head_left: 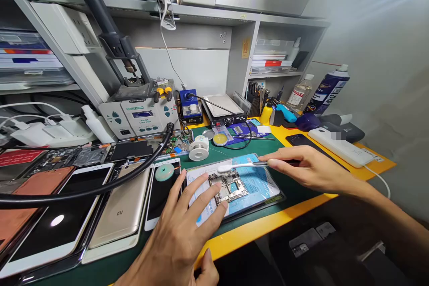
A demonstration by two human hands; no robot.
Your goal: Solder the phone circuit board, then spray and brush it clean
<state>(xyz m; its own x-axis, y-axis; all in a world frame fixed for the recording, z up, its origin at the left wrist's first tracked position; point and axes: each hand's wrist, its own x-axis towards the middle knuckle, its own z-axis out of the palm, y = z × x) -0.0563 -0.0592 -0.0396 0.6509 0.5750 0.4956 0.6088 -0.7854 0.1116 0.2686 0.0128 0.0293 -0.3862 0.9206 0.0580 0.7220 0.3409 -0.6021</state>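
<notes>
A small circuit board (236, 193) lies on a blue and white sheet (259, 183) near the front edge of the green mat. Spread over the board's left side, my left hand (182, 225) has its fingers apart, with fingertips on the board and the sheet. My right hand (306, 167) is closed round the dark handle of a brush (243, 165), between thumb and fingers. The brush's white head is at the board's upper left edge.
Left of the sheet lie several phones, one gold (122, 208). Behind are a solder spool (198, 151), a hot air station (142, 116) and a soldering iron stand (191, 107). A black cable (134, 181) crosses above the phones. A white power bank (342, 147) lies right.
</notes>
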